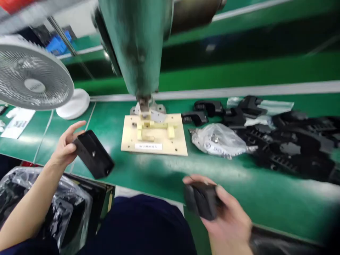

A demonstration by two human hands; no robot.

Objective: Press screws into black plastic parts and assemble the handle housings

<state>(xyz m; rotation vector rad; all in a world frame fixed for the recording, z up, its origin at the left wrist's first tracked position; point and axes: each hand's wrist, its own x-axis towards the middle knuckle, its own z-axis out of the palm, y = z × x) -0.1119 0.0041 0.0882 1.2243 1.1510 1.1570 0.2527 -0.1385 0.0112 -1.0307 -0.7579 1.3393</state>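
My left hand (66, 145) grips one end of a black rectangular part (94, 154), tilted above the bench's front edge. In my right hand (231, 212) is a second, smaller-looking black part (201, 200), blurred, held between thumb and fingers near the front edge. Between and beyond both hands lies a pale fixture board (151, 141) with yellow blocks and a white label. A green press (138, 46) stands over it, its tip just above the blocks. Neither hand touches the board.
A clear bag of small metal pieces (219, 140) lies right of the board. Many black plastic parts (289, 145) are piled farther right. A white fan (34, 78) stands at the left. Plastic-wrapped items (58, 205) sit below the bench at lower left.
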